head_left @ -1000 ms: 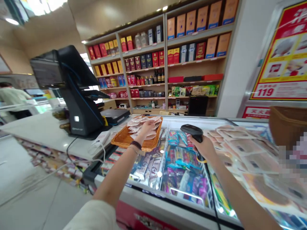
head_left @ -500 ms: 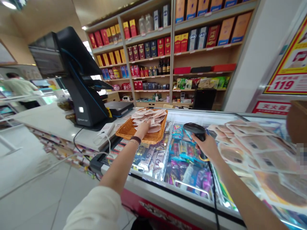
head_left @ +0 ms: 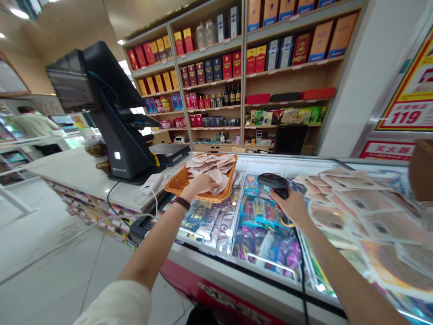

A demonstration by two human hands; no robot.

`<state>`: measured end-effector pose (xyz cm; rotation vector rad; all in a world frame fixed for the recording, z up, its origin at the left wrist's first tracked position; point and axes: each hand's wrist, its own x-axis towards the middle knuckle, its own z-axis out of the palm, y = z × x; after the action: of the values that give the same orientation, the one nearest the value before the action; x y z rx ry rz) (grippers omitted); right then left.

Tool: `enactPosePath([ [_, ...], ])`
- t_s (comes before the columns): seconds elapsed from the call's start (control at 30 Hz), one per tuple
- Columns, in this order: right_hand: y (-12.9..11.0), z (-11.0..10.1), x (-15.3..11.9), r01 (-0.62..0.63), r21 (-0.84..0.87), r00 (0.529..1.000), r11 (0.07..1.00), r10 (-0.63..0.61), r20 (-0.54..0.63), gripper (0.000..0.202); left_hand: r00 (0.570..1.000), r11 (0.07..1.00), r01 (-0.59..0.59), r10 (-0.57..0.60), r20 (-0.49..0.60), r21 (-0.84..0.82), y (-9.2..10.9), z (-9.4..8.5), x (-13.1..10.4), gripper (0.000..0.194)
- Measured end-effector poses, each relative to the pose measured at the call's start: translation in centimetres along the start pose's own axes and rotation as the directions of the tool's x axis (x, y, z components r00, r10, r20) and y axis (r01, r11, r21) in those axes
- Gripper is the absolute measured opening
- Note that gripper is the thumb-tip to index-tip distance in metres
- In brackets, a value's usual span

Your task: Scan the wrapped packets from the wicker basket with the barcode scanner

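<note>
My left hand (head_left: 202, 184) reaches over the near side of an orange wicker basket (head_left: 176, 180), its fingers closed on the edge of a flat, clear-wrapped packet (head_left: 220, 179). More pale packets of the same kind (head_left: 206, 161) lie in a loose pile in the basket. To the right, my right hand (head_left: 293, 206) grips a black handheld barcode scanner (head_left: 273, 181) by its handle, over the glass-topped freezer. The scanner's head points left, and its cable (head_left: 303, 280) hangs down past the freezer's front edge.
Colourful frozen packs fill the chest freezer (head_left: 257, 284). Larger flat packets (head_left: 365, 212) are spread over its right side. A black checkout terminal (head_left: 118, 135) and a scale (head_left: 169, 153) stand on the left counter, with a white cable (head_left: 101, 220) trailing off. Another person (head_left: 34, 124) stands far left.
My left hand has shifted slightly toward me and turned, and a packet under its fingers has lifted at one edge. My right hand and the scanner stay nearly still.
</note>
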<state>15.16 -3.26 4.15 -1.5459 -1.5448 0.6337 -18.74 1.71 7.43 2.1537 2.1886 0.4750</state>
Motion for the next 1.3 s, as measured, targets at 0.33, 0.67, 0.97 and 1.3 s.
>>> enactPosePath([
  [0.33,1.0,0.4,0.4,0.021,-0.022,1.0,1.0,-0.021,-0.018,0.033,0.936,0.937,0.348,-0.348,0.056,0.011,-1.0,1.9,2.4,0.059],
  [0.67,-0.2,-0.1,-0.4,0.009,-0.028,1.0,1.0,-0.009,0.02,0.026,0.916,0.874,0.373,-0.401,-0.027,-0.312,-1.9,1.1,1.0,0.032],
  [0.97,-0.2,-0.2,-0.6,0.035,-0.032,0.999,0.999,-0.034,0.014,0.028,0.912,0.957,0.282,-0.29,-0.291,-0.07,0.1,-1.0,-0.5,0.017],
  [1.3,0.7,-0.6,-0.5,0.015,0.11,1.0,0.994,-0.015,0.003,0.026,0.898,0.749,-0.095,-0.22,-0.381,-0.656,3.0,-0.1,1.7,0.013],
])
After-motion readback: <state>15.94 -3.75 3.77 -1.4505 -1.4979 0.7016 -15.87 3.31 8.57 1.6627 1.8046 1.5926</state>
